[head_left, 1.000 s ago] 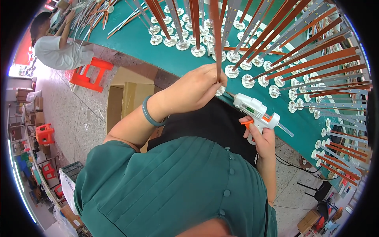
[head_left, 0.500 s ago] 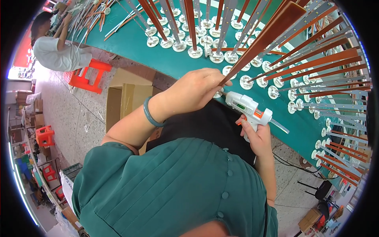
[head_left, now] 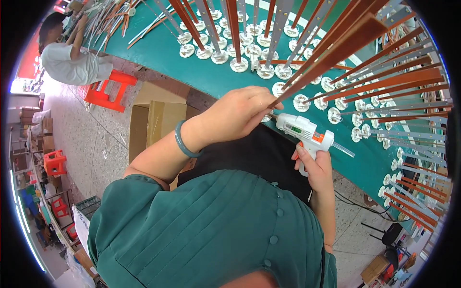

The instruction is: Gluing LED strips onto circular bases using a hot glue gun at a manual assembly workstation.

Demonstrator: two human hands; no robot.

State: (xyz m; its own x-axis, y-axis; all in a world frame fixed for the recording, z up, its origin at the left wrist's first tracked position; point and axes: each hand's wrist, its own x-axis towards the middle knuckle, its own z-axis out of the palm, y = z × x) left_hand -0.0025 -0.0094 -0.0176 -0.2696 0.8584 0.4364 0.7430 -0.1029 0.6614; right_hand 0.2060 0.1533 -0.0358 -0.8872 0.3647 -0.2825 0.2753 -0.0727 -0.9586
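Surface: green table [head_left: 192, 57] runs from 11 to 4 o'clock, covered with white round bases [head_left: 301, 102] that carry upright brown and grey strips [head_left: 234, 29].
Floor: speckled stone at 9 o'clock, open cardboard box [head_left: 156, 122] just under the table edge, red stool [head_left: 106, 89] at 10 o'clock.
Left hand: left hand [head_left: 240, 113] at centre, fingers curled and pinched round the low end of a long brown strip [head_left: 336, 48] that slants up toward 1 o'clock; green bangle [head_left: 185, 141] on the wrist.
Strip: low end sits at the table's near edge, just beside the gun nozzle and a white base; whether it touches the base, cannot tell.
Right hand: right hand [head_left: 314, 165] at 3 o'clock, closed round the grip of a white glue gun [head_left: 305, 132]; index finger lies by the orange trigger.
Glue gun: nozzle points toward 10 o'clock at the strip's foot, clear glue stick pokes out the back toward 4 o'clock.
Body: green pleated top [head_left: 206, 230] and black lap fill 6 o'clock.
Other person: seated at 10 o'clock in a white shirt [head_left: 67, 65], arms up on the table.
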